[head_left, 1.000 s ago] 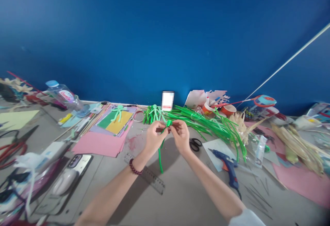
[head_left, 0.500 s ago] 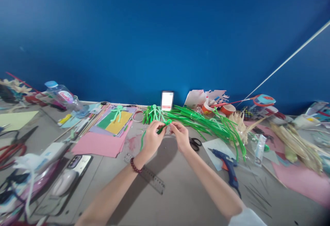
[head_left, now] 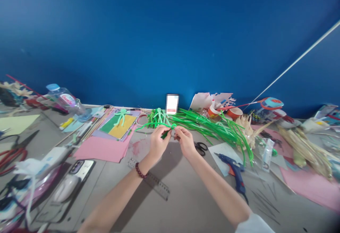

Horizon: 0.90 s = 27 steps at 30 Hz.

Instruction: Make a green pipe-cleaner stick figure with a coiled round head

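Between my two hands, above the middle of the table, is a green pipe cleaner [head_left: 148,125]. My left hand [head_left: 159,140] pinches it, and one end sticks out to the left past the knuckles. At the fingertips the pipe cleaner is bent into a small curl. My right hand [head_left: 185,140] has its fingers closed on that curled part. Just behind the hands stand several green pipe-cleaner figures [head_left: 159,114]. A long bundle of green pipe cleaners [head_left: 212,128] lies behind and to the right. Black-handled scissors [head_left: 201,148] rest beside my right wrist.
A clear ruler [head_left: 156,185] lies under my left forearm. To the right is a blue glue gun [head_left: 233,171] on pale paper. Pink paper sheets [head_left: 102,148], a phone [head_left: 83,169] and red-handled scissors [head_left: 16,155] lie to the left. A blue wall [head_left: 170,41] rises behind.
The free end of the pipe cleaner hung down beside my left hand; now it points out to the left, nearly level. My hands have barely shifted.
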Available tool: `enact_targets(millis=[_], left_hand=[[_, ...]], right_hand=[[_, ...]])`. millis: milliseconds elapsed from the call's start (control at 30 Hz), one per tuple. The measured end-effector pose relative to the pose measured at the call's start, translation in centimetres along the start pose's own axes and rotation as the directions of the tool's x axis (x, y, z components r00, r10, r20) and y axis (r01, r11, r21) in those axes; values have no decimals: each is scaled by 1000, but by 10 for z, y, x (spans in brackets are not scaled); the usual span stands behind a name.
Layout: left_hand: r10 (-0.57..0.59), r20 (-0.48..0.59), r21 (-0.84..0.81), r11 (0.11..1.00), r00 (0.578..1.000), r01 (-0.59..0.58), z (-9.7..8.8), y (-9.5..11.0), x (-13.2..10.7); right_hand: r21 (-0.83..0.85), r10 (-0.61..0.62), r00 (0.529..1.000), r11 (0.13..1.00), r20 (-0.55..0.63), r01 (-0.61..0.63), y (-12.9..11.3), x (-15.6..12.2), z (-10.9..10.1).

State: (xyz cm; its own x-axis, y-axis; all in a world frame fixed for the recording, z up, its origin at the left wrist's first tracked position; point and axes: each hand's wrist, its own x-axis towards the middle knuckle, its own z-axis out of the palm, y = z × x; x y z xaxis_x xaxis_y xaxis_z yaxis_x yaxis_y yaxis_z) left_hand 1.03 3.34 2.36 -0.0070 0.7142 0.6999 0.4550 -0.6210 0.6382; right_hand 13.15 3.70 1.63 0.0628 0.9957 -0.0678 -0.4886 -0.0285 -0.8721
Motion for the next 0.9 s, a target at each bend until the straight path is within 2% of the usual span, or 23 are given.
enact_targets(millis=[200, 433, 633, 900], left_hand=[[79, -10, 38, 996, 997, -79, -1, -1, -1], [-40, 11, 17, 999, 999, 40, 0, -1, -2], [-89, -2, -12, 996, 996, 89, 0, 1, -2], [-57, 5, -37, 998, 998, 57, 1, -1, -5]], right_hand=[[9, 15, 1000, 1000, 13, -15, 1, -1, 2], [29, 4, 998, 1000, 55, -6, 2, -2, 1], [-9, -61, 996, 998, 67, 62, 6, -1, 0], [-79, -94, 992, 992, 84, 100, 5, -1, -1]])
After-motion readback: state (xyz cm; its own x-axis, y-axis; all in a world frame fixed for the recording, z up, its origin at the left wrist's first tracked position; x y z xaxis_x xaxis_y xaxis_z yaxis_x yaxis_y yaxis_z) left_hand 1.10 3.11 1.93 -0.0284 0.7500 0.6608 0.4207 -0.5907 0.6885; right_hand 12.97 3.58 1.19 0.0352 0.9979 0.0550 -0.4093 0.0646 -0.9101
